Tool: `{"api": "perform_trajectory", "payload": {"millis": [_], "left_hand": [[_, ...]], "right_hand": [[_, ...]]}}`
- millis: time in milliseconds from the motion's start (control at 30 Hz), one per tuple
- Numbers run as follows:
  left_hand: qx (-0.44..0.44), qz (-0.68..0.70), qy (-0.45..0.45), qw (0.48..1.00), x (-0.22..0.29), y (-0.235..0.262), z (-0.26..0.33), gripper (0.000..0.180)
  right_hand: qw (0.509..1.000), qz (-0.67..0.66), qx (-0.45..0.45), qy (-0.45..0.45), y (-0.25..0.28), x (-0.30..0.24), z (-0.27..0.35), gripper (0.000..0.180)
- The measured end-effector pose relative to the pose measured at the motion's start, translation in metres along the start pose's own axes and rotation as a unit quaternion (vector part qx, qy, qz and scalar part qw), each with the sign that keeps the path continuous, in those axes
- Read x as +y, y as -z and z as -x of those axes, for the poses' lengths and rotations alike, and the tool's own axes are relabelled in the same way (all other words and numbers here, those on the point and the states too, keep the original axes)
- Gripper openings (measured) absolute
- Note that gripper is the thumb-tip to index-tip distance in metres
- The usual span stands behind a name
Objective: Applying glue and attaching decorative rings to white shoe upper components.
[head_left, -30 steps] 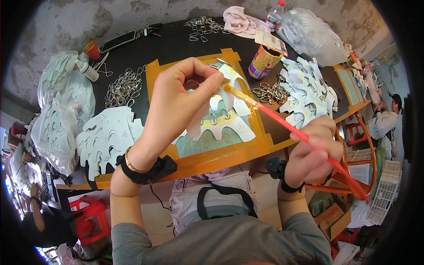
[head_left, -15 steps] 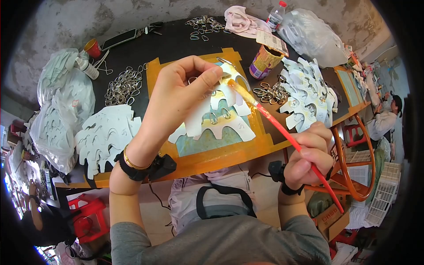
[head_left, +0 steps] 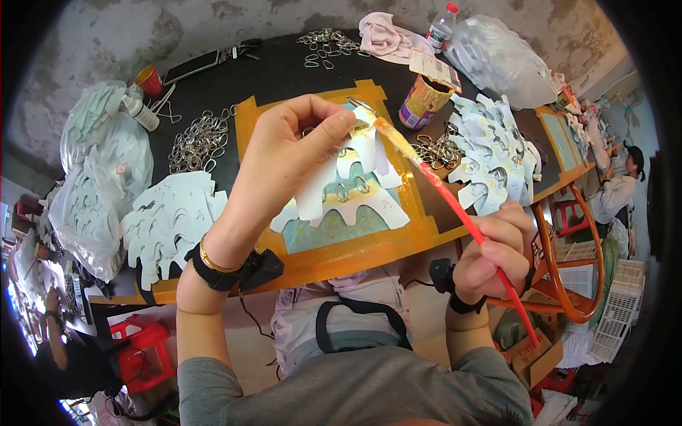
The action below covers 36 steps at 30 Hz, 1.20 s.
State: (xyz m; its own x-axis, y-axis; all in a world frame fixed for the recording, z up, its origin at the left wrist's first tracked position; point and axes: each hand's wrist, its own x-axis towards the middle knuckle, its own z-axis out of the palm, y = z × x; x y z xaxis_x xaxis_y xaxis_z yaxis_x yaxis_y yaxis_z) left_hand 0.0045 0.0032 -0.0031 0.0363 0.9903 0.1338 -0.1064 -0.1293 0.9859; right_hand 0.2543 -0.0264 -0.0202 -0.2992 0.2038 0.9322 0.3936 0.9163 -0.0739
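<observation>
My left hand (head_left: 288, 153) is pinched over the work board, its thumb and forefinger on a white cut-out piece (head_left: 364, 150). A metal ring (head_left: 362, 106) sits at the far edge of this piece, just beyond my fingertips. In my right hand (head_left: 499, 248) is a paintbrush (head_left: 455, 202) with a long red handle, gripped near the middle. Its yellowish bristles reach the held piece beside my left fingertips; contact is hard to make out. Below lies another white scalloped piece (head_left: 359, 211) with two metal rings on it. My left fingers hide part of the held piece.
Orange tape (head_left: 341, 257) frames the board. White cut-outs (head_left: 170, 220) lie left, and more with rings (head_left: 494, 156) lie right. Metal rings (head_left: 199, 142) form heaps. A glue-crusted can (head_left: 424, 99) stands back right. Plastic bags (head_left: 501, 60), a bottle (head_left: 442, 28) and a phone (head_left: 192, 65) edge the table.
The brush tip has shifted slightly away and to the right along the held piece. My right hand has moved a little left, while my left hand stays almost in place.
</observation>
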Motion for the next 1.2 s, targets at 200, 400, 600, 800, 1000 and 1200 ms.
{"api": "perform_trajectory", "payload": {"millis": [200, 400, 600, 800, 1000, 1200], "left_hand": [[-0.004, 0.011, 0.015, 1.000, 0.002, -0.001, -0.001, 0.018], [-0.008, 0.004, 0.028, 1.000, -0.001, 0.002, -0.003, 0.017], [-0.034, 0.039, 0.050, 0.997, -0.024, -0.003, -0.009, 0.019], [-0.079, 0.064, 0.081, 0.992, -0.021, -0.011, -0.003, 0.019], [-0.051, 0.090, 0.045, 0.994, -0.010, -0.004, -0.001, 0.018], [-0.055, 0.086, 0.042, 0.994, -0.005, -0.005, -0.001, 0.019]], "right_hand": [[0.960, -0.170, 0.142, -0.169, -0.031, 0.006, 0.008, 0.024], [0.374, -0.679, 0.221, -0.592, -0.038, 0.023, 0.022, 0.021], [0.151, -0.688, 0.280, -0.652, -0.034, 0.025, -0.001, 0.019], [0.571, -0.615, 0.299, -0.454, 0.004, 0.102, -0.028, 0.025], [0.938, 0.093, 0.125, -0.308, -0.003, 0.125, -0.014, 0.020], [0.951, 0.083, 0.061, -0.291, -0.023, 0.129, -0.009, 0.020]]}}
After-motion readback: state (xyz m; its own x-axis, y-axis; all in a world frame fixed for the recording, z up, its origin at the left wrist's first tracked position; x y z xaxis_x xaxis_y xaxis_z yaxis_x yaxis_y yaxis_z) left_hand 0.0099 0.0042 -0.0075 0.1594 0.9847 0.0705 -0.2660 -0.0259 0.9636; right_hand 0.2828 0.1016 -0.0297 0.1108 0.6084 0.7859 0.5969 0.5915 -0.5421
